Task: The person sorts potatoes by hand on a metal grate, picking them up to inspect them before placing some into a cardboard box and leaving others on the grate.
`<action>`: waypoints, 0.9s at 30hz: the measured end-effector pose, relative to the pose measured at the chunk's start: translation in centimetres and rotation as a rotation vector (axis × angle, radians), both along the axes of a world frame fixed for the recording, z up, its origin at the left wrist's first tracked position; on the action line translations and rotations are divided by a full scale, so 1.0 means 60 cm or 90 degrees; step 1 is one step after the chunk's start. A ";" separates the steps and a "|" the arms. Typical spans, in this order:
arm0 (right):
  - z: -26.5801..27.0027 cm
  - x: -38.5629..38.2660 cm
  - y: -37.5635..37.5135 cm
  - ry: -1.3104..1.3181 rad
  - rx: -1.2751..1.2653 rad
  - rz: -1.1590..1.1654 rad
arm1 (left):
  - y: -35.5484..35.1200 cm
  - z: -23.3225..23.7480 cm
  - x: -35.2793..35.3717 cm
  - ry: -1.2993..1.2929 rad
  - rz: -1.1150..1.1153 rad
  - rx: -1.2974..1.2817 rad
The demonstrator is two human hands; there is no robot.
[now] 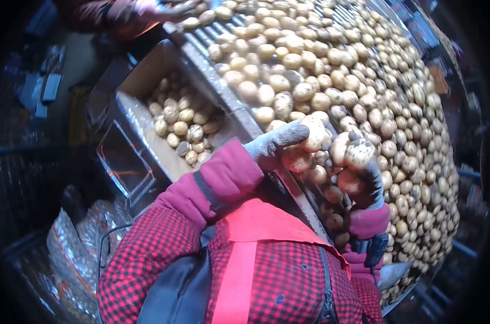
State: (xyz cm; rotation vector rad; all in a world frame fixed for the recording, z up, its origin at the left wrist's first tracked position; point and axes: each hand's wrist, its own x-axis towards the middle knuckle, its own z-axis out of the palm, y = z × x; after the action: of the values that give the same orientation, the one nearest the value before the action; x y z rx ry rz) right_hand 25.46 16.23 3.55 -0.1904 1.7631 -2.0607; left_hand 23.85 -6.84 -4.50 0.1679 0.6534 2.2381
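Note:
My left hand point(274, 144), in a grey work glove, is closed around potatoes point(313, 134) at the near edge of a large heap. My right hand point(371, 186), gloved in grey with a dark palm side, is curled around more potatoes, one of them a dark-speckled potato point(359, 154). The two hands face each other a short gap apart. Below and between them, potatoes in shadow point(333, 194) lie along the rim. Fingers behind the held potatoes are partly hidden.
The potato heap point(401, 162) covers a sorting table with metal rollers point(200, 46) and a pale edge board point(223, 89). A lined cardboard box point(142, 116) with potatoes stands left. Another person's gloved hand point(172, 9) reaches in at top. Clear plastic bags point(72, 251) sit lower left.

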 end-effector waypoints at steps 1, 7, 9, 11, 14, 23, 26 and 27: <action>-0.003 0.002 -0.021 -0.004 0.055 0.027 | -0.018 0.003 0.002 0.042 0.021 0.005; -0.035 0.015 -0.161 -0.259 -0.163 0.064 | -0.157 0.022 0.089 0.035 0.188 -0.129; -0.048 0.020 -0.205 -0.309 -0.147 0.095 | -0.200 0.019 0.122 0.025 0.268 -0.179; -0.055 0.014 -0.268 -0.315 -0.150 0.158 | -0.250 0.018 0.154 0.014 0.334 -0.221; -0.059 0.006 -0.357 -0.259 -0.130 0.306 | -0.311 0.005 0.206 0.013 0.435 -0.282; -0.096 0.014 -0.703 -0.198 -0.071 0.604 | -0.543 -0.051 0.388 -0.004 0.819 -0.635; -0.102 0.015 -0.724 -0.355 -0.085 0.603 | -0.635 -0.108 0.408 -0.128 0.939 -0.685; -0.084 0.007 -0.707 -0.306 -0.072 0.573 | -0.644 -0.114 0.421 -0.275 0.998 -0.626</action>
State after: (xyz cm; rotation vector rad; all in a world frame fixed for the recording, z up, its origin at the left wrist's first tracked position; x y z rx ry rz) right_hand 25.86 -26.18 -1.49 -0.3946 0.9899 -1.3780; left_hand 49.11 -45.48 -11.32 -1.7989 1.9169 2.6423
